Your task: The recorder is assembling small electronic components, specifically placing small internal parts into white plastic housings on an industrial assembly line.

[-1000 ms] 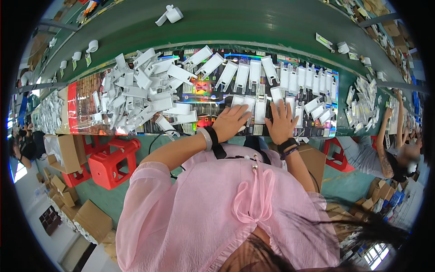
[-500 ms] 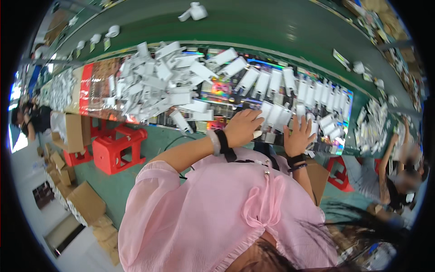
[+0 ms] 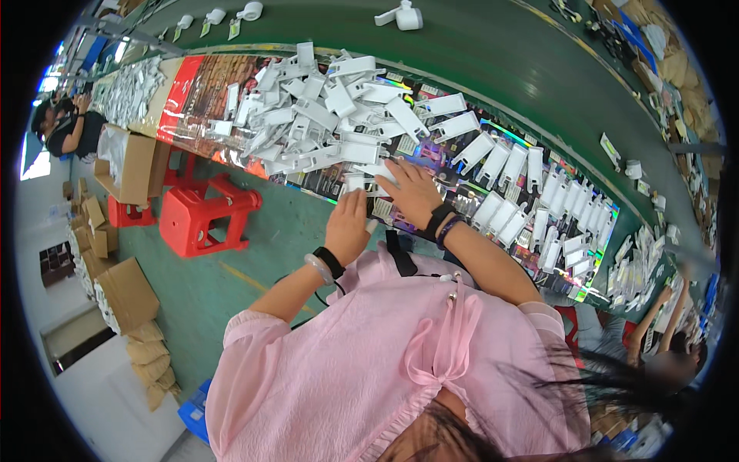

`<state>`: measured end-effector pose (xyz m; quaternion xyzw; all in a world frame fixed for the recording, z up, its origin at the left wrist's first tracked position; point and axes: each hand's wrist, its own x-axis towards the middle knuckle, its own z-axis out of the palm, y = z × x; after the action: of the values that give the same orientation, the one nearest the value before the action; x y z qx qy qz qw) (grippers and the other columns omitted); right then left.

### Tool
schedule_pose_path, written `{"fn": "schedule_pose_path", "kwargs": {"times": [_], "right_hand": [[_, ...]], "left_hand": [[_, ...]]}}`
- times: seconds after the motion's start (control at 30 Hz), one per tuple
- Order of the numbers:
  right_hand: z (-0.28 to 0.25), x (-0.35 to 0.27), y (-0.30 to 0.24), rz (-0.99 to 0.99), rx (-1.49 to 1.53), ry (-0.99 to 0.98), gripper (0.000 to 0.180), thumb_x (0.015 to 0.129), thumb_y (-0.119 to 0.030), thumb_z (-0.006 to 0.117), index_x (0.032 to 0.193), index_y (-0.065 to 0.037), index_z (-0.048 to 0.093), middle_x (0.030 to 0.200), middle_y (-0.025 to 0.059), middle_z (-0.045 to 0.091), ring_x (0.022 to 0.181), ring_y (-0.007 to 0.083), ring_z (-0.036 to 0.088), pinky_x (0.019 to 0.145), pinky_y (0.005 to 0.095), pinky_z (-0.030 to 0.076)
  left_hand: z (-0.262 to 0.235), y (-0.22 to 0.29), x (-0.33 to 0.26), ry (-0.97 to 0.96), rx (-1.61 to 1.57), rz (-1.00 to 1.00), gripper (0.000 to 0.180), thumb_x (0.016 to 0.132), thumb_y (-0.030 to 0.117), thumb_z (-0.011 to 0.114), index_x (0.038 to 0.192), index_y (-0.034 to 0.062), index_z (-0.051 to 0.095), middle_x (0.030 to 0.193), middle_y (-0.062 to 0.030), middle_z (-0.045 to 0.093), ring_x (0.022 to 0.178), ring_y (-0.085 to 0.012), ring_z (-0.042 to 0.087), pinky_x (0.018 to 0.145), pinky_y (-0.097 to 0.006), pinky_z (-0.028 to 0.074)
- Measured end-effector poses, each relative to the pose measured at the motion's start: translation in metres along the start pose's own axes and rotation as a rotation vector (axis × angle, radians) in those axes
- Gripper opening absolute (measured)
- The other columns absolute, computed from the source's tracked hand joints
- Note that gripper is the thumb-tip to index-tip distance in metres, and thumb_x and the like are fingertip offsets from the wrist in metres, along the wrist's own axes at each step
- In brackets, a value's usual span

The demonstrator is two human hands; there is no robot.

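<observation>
At the near edge of the table, my left hand (image 3: pixel 350 229) has its fingers pressed together against a small white plastic part (image 3: pixel 354 182). My right hand (image 3: pixel 416 195) reaches leftward, close beside it, its fingertips closed on another white plastic part (image 3: pixel 376 170); its thumb is partly hidden. Just beyond both hands lies a loose heap of flat white plastic parts (image 3: pixel 314 114) with notched ends. To the right of my right hand, similar parts lie side by side in slanting rows (image 3: pixel 500 217) on the shiny, colourful table cover (image 3: pixel 450 158).
A green conveyor belt (image 3: pixel 493 54) runs behind the table, carrying a white round-headed device (image 3: pixel 408 17). Red stools (image 3: pixel 188 223) and cardboard boxes (image 3: pixel 129 173) stand at left. Another person (image 3: pixel 73 131) is at far left; a co-worker's arms (image 3: pixel 654 316) reach in at right.
Both hands have moved left, from the laid-out rows to the near edge of the heap. The view has turned, so table and stools appear shifted.
</observation>
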<state>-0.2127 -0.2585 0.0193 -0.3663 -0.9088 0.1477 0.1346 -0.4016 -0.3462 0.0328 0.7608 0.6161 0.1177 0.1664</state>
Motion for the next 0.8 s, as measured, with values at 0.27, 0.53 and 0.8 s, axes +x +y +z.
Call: {"fn": "schedule_pose_path", "kwargs": {"times": [0.27, 0.53, 0.8], "right_hand": [[-0.026, -0.077, 0.02, 0.325, 0.139, -0.117, 0.056, 0.075, -0.011, 0.072, 0.129, -0.015, 0.055, 0.124, 0.0149, 0.052, 0.112, 0.0347, 0.052, 0.092, 0.0449, 0.046], [-0.029, -0.085, 0.027, 0.711, 0.336, -0.013, 0.059, 0.074, -0.019, 0.078, 0.125, -0.012, 0.049, 0.106, 0.0153, 0.058, 0.095, 0.0369, 0.06, 0.085, 0.0454, 0.05], [-0.029, -0.065, 0.032, 0.818, 0.524, 0.126, 0.051, 0.078, -0.016, 0.073, 0.122, -0.006, 0.051, 0.08, 0.0089, 0.058, 0.075, 0.0311, 0.06, 0.063, 0.0433, 0.047]], "left_hand": [[0.028, 0.024, 0.028, -0.059, -0.052, 0.282, 0.06, 0.08, 0.021, 0.069, 0.133, 0.0021, 0.049, 0.138, -0.0167, 0.049, 0.129, -0.0347, 0.044, 0.106, -0.045, 0.039], [0.009, 0.021, 0.071, 0.063, -0.22, 0.221, 0.054, 0.079, 0.014, 0.067, 0.129, 0.0017, 0.051, 0.133, -0.017, 0.051, 0.121, -0.0377, 0.049, 0.103, -0.047, 0.04], [0.019, -0.008, 0.078, 0.111, 0.002, 0.191, 0.05, 0.075, 0.004, 0.059, 0.125, -0.0002, 0.056, 0.128, -0.0131, 0.052, 0.112, -0.0317, 0.052, 0.095, -0.044, 0.044]]}}
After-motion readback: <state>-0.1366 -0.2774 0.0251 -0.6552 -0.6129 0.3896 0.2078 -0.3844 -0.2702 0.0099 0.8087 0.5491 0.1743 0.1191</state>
